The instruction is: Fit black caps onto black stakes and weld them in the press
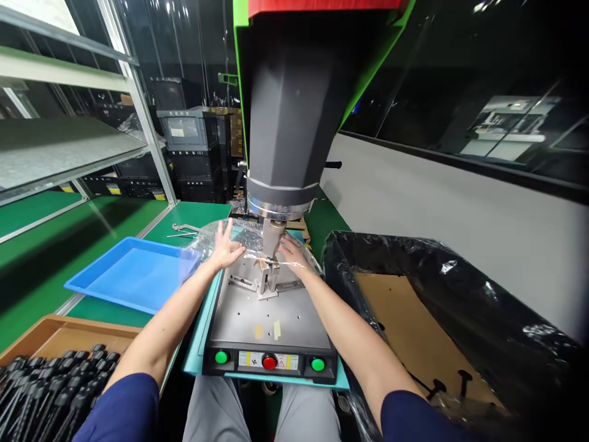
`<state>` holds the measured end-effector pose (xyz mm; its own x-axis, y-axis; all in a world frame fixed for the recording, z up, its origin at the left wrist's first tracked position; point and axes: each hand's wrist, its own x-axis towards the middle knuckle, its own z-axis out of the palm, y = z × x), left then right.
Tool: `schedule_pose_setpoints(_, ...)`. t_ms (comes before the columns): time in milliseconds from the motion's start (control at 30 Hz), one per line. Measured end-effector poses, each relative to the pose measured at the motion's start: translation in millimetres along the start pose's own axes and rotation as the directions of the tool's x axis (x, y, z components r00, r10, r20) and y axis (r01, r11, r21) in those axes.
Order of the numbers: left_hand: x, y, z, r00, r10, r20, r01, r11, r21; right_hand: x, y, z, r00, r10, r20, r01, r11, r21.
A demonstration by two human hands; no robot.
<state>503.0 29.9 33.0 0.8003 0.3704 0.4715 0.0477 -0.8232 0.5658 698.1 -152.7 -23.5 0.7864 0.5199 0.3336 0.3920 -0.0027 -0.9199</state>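
A clear plastic film [239, 239] lies across the metal base plate [257, 313] of a press machine, under its grey head [289, 123] and metal horn [275, 236]. My left hand [225, 245] rests flat on the film at the left, fingers spread. My right hand [294, 253] lies on the film just right of the horn, fingers stretched forward. A small metal fixture [268, 282] stands on the plate below the horn.
The machine's front panel carries two green buttons [221, 357] and a red one [269, 362]. A blue tray [133, 273] sits left. A brown box of black rod-like parts [50, 380] is at lower left. A carton lined with black plastic [414, 319] stands right.
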Motion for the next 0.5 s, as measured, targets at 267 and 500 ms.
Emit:
schedule_pose_setpoints(267,-2,-5,-17.0,0.986,0.167,0.026,-0.168,0.955,0.246,-12,4,-1,0.989,0.000,0.150,0.016,0.994,-0.109)
schedule_pose_setpoints(500,-40,-23,26.4,0.987,-0.127,-0.101,0.095,0.957,-0.274,-70,7,-15,0.916,0.163,0.366,-0.217,0.970,0.111)
